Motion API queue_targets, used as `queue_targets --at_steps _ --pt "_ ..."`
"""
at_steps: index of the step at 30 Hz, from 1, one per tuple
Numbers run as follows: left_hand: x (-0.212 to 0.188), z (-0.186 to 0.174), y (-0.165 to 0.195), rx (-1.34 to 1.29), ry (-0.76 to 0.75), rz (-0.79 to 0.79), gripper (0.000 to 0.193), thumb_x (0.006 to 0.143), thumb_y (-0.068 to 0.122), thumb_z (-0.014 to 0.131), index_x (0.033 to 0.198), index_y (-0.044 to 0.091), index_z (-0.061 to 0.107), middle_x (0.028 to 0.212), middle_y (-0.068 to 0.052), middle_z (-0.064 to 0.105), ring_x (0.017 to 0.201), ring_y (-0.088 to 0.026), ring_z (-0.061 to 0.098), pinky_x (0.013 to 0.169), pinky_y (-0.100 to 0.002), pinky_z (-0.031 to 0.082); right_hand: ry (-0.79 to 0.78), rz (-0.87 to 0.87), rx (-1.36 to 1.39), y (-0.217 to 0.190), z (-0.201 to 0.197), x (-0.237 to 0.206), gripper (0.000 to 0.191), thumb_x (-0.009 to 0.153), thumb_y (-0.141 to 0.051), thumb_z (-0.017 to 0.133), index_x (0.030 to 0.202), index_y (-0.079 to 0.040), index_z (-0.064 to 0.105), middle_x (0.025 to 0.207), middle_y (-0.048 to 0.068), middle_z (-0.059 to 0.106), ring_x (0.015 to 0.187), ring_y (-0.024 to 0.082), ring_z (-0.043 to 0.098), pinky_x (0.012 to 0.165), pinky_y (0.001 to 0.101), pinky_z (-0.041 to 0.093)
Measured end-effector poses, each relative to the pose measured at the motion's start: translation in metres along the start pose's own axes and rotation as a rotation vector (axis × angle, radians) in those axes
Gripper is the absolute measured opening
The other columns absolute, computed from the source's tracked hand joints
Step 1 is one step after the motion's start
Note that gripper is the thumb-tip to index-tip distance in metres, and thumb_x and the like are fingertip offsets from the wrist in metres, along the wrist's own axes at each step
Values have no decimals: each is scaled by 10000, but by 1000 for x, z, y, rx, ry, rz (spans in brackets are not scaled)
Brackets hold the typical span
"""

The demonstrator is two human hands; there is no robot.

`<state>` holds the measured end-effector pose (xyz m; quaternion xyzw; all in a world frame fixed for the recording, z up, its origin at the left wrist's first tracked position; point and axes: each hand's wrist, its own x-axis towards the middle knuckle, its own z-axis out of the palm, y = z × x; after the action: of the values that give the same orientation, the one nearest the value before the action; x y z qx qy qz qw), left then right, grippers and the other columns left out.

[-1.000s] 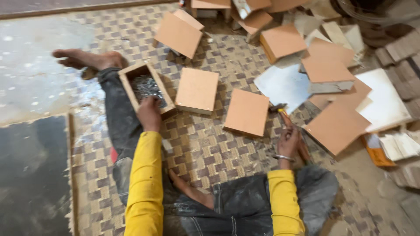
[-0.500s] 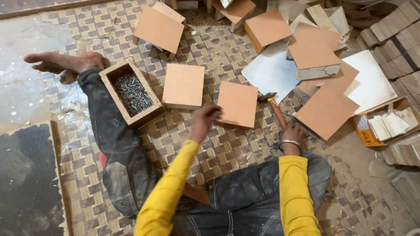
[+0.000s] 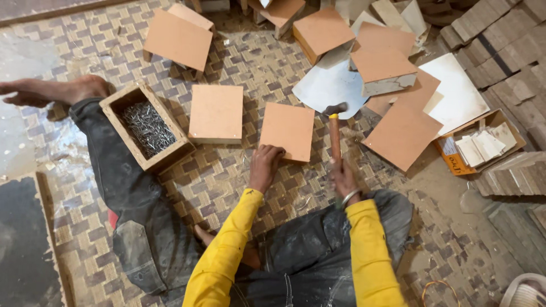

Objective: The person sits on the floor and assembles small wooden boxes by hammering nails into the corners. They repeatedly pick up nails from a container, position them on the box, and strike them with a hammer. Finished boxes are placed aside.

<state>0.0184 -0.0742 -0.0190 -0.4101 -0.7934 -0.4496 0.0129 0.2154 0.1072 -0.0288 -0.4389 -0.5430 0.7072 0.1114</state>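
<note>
Brown board (image 3: 288, 130) | left hand (image 3: 264, 165) fingers grasping its edge | right hand (image 3: 343, 177) clenched on hammer (image 3: 334, 132)

Floor mat (image 3: 239, 187): woven check, tan w/ grey-brown squares. Boards (image 3: 287, 131) plain orange-tan, 1 sheet (image 3: 330, 88) pale grey-white; open wooden box (image 3: 170, 153) light brown w/ silvery-grey nails (image 3: 145, 128). Sleeves (image 3: 227, 256) bright yellow, trousers (image 3: 136, 199) dark grey w/ dusty patches; hammer (image 3: 334, 133) handle reddish-brown w/ yellow band, head dark.

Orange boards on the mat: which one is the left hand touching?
The board directly before the person; the left hand rests on its near edge, hammer alongside.
</note>
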Motion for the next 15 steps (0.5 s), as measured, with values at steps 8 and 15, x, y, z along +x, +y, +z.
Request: queue_targets --at_steps 8,15 --pt "23 16 -13 -134 63 -108 94 979 130 647 1039 59 637 966 -138 666 926 -337 619 864 -462 467 68 -137 117 55 66 -14 388 1056 -457 577 908 -99 566 670 -16 508 487 71 475 417 250 391" --pt "54 25 -28 -206 157 -71 101 926 134 705 998 66 720 971 -137 724 937 -353 661 858 -445 513 141 -547 -146 29 36 -28 289 971 -259 690 1112 -73 518 831 -2 627 615 38 574 535 225 478"
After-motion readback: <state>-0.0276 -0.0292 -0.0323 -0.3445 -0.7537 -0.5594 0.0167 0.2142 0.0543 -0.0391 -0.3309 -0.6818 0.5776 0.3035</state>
